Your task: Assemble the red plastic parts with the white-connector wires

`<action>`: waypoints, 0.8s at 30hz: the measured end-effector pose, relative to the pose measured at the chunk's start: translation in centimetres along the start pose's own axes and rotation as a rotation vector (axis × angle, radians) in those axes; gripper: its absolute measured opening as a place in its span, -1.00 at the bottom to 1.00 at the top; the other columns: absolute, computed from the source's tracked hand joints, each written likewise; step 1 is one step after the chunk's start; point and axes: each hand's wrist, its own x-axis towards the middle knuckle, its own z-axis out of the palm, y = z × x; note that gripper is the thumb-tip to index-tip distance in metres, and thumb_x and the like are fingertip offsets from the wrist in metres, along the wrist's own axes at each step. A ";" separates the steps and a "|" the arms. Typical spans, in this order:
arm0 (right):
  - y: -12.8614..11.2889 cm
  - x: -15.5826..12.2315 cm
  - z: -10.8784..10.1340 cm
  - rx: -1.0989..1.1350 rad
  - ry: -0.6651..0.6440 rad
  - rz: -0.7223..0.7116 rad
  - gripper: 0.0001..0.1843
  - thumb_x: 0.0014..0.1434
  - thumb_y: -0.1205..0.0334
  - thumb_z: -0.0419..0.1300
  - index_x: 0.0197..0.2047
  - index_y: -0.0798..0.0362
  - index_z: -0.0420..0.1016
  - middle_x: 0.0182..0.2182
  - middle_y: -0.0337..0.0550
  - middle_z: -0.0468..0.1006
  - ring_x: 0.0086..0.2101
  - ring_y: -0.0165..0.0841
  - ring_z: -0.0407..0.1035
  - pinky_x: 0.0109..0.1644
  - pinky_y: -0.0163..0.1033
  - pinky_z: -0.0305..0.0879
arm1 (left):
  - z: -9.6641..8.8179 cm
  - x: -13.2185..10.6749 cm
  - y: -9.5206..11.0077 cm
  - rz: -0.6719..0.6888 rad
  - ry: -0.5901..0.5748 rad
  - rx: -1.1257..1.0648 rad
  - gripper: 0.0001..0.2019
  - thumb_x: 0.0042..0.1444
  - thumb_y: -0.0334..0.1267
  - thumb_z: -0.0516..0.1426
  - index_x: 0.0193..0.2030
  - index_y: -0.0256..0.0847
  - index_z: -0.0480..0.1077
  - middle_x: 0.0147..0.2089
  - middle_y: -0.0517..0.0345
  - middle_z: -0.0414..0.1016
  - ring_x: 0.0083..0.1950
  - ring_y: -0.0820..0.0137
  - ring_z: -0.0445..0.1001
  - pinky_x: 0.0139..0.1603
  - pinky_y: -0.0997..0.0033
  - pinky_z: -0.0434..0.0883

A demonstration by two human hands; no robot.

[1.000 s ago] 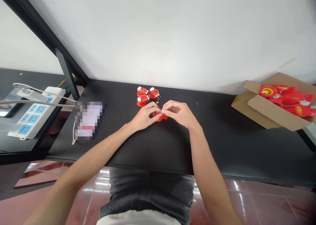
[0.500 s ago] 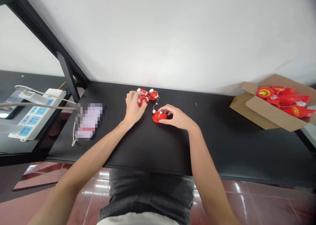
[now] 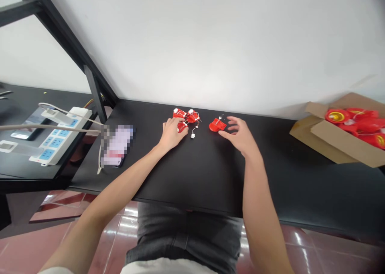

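Left hand (image 3: 172, 134): mine; fingers curved down over the cluster of red pieces, touching the lowest one; whether I have a firm hold, I cannot tell.

Right hand (image 3: 240, 137): mine; open, fingers spread, holding nothing, just beside the lone red piece.

Under left hand: three red plastic pieces (image 3: 185, 119), bunched together on the desk, each with small white fittings and thin wire.

By right hand: one red plastic piece (image 3: 216, 125), lying flat on the desk, a small white fitting and thin wire at its far edge.

Between hands: a white wire loop (image 3: 195, 132) with a small white end piece, lying on the desk just below the cluster.

Surface: black desk (image 3: 207, 178), carrying all of the above.

Container: open cardboard box (image 3: 326, 140), flaps raised, at the desk's right end, well apart from my right hand.

Box contents: loose heap of red plastic parts (image 3: 355, 121), several with round yellow centres; the lower layers are hidden by the box wall.

Left of hands: a pixelated oblong object (image 3: 117, 146), too obscured to identify, with a white cable (image 3: 99, 162) beside it.

Beyond desk, left: white power strip (image 3: 60, 135) with blue sockets, on a separate black surface.
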 end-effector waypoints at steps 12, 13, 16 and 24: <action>-4.7 -2.7 0.7 0.364 -0.480 -0.013 -0.70 0.16 -0.03 0.38 -0.20 0.01 0.55 -0.41 -0.18 0.55 -0.51 -0.39 0.40 -0.55 -0.29 0.27 | -0.5 -0.5 1.8 -0.178 0.022 -0.319 -0.81 0.19 -0.34 0.22 -0.04 -0.22 0.48 -0.21 0.13 0.62 -0.26 0.41 0.56 -0.12 0.39 0.49; -5.1 -3.1 1.4 0.339 -0.613 0.006 -0.68 0.18 -0.03 0.36 -0.13 0.02 0.57 -0.26 -0.09 0.62 -0.46 -0.37 0.46 -0.52 -0.27 0.34 | -0.5 -0.6 2.0 -0.184 0.017 -0.317 -0.80 0.19 -0.34 0.22 -0.03 -0.23 0.49 -0.20 0.12 0.63 -0.25 0.40 0.57 -0.10 0.39 0.49; -5.4 -3.9 3.7 0.269 -0.762 0.026 -0.62 0.23 0.03 0.32 0.06 0.01 0.55 -0.10 -0.03 0.64 -0.36 -0.34 0.53 -0.43 -0.24 0.46 | -0.7 -0.6 2.2 -0.193 0.006 -0.313 -0.76 0.18 -0.34 0.22 0.00 -0.26 0.50 -0.18 0.09 0.63 -0.21 0.38 0.58 -0.05 0.38 0.48; -4.0 -3.1 5.0 0.240 -0.532 0.054 -0.50 0.23 0.04 0.30 0.21 -0.02 0.45 -0.22 -0.11 0.61 -0.46 -0.39 0.45 -0.51 -0.27 0.44 | -0.7 -0.6 2.1 -0.121 -0.040 -0.337 -0.72 0.18 -0.31 0.21 0.04 -0.26 0.49 -0.04 0.04 0.64 -0.11 0.36 0.59 0.03 0.37 0.47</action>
